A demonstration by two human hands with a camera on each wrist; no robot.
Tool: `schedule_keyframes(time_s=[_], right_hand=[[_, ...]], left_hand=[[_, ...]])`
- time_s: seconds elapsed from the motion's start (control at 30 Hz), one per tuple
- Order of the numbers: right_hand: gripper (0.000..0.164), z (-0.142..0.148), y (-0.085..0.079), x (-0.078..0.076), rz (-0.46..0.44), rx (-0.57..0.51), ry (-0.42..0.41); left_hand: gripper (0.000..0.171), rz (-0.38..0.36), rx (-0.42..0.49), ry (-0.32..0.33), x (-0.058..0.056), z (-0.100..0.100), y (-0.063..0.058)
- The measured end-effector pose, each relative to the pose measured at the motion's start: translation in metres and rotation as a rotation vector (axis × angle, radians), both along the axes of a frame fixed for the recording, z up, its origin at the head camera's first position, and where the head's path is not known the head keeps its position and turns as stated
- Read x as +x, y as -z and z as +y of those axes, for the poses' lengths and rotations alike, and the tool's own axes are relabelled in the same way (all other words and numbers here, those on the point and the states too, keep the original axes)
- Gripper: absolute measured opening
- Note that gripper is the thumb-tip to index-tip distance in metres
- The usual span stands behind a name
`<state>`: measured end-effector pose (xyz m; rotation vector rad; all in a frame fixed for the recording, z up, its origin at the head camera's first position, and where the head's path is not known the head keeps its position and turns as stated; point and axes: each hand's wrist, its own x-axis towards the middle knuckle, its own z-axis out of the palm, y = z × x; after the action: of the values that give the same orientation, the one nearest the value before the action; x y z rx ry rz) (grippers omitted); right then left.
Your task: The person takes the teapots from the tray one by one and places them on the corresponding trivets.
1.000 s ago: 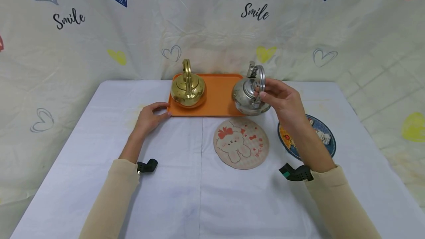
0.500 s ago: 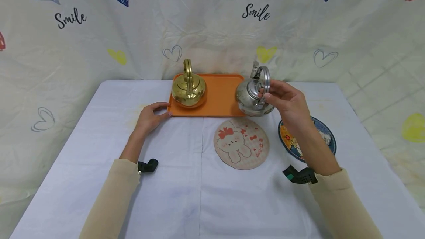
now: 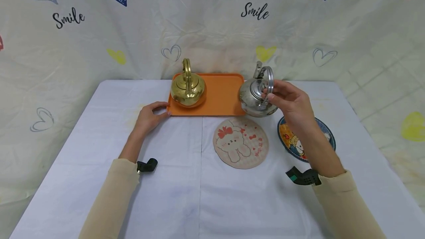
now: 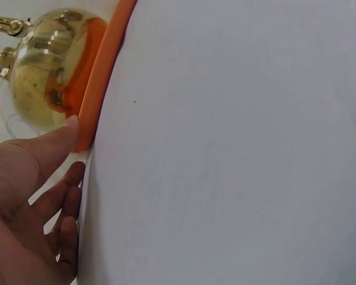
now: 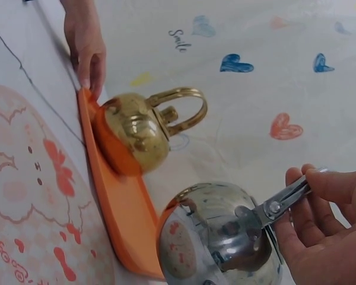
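Silver kettle (image 3: 252, 99) in the right hand (image 3: 293, 100), at the right end of the orange tray (image 3: 224, 91); carried a little farther right than a second ago, bit by bit; now only a sliver of overlap with the tray in the head view, more of that end showing; separation from the tray probably almost complete; too little shown to tell whether lifted clear or touching the rim or the white cloth (image 3: 166, 202); gold kettle (image 3: 180, 93) unmoved, upright at the tray's left end.

Right hand: thumb and fingers pinched round the handle (image 5: 285, 199), apparently firmly; left hand (image 3: 148, 119): loosely spread, thumb against the tray's near left corner, index finger at the left edge; touching rather than clutching, likely steadying; other fingers relaxed, with nothing in them; nearer the person: bunny mat (image 3: 240, 143) just below the tray, blue-rimmed mat (image 3: 288, 141) partly hidden behind the right forearm (image 3: 320, 150).
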<state>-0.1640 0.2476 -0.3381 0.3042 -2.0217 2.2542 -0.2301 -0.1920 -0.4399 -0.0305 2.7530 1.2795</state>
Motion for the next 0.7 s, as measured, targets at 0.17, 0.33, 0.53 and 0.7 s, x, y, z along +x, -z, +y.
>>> schedule_keyframes(time_s=[0.17,0.33,0.53,0.7], right_hand=[[0.038,0.004,0.001,0.001,0.002,0.013,0.01],[0.038,0.007,0.001,0.004,0.015,0.007,0.007],[0.037,0.012,0.002,0.008,0.024,-0.008,0.002],[0.038,0.017,0.001,0.012,0.017,0.0,0.017]], left_hand=[[0.042,0.001,0.004,0.0,0.0,0.0,-0.001],[0.042,0.002,0.007,0.0,0.0,0.0,0.0],[0.043,-0.003,0.007,-0.002,-0.001,0.0,0.001],[0.042,-0.002,0.009,0.0,-0.001,0.0,0.001]])
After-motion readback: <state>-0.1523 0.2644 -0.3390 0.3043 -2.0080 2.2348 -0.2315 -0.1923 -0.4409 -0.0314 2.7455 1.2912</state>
